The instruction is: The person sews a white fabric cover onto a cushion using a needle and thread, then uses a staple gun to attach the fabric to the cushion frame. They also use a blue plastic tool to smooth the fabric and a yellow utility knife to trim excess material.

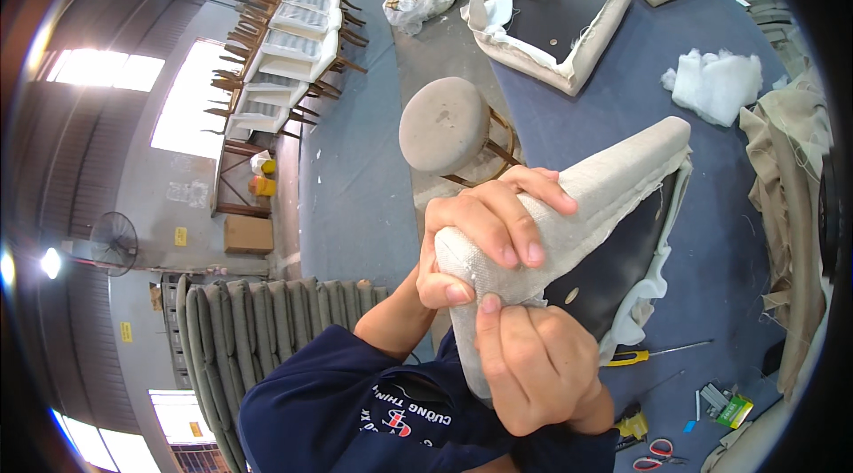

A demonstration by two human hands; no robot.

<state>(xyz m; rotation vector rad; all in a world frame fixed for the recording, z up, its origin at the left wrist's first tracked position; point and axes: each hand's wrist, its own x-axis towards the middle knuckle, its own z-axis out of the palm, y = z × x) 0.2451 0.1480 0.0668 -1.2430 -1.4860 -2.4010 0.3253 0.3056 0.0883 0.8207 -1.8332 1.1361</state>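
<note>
A seat cushion (622, 162) in beige fabric is tilted up in front of me, its black underside (613, 269) facing right. White padding (644, 300) pokes out along its far edge. My left hand (489, 229) wraps over the near corner, fingers on the fabric and thumb at the fold. Just below, my right hand (538, 366) is closed at the same corner, thumb and forefinger pinching the fabric edge. The two thumbs almost meet there. What lies under the right hand's curled fingers is hidden.
On the blue-covered table (711, 295) lie a yellow-handled screwdriver (629, 357), red-handled scissors (659, 453), a small green-yellow box (736, 411), white wadding (715, 87) and another cushion (582, 73). A round stool (444, 127) stands beyond my left hand; stacked grey cushions (267, 331) stand left.
</note>
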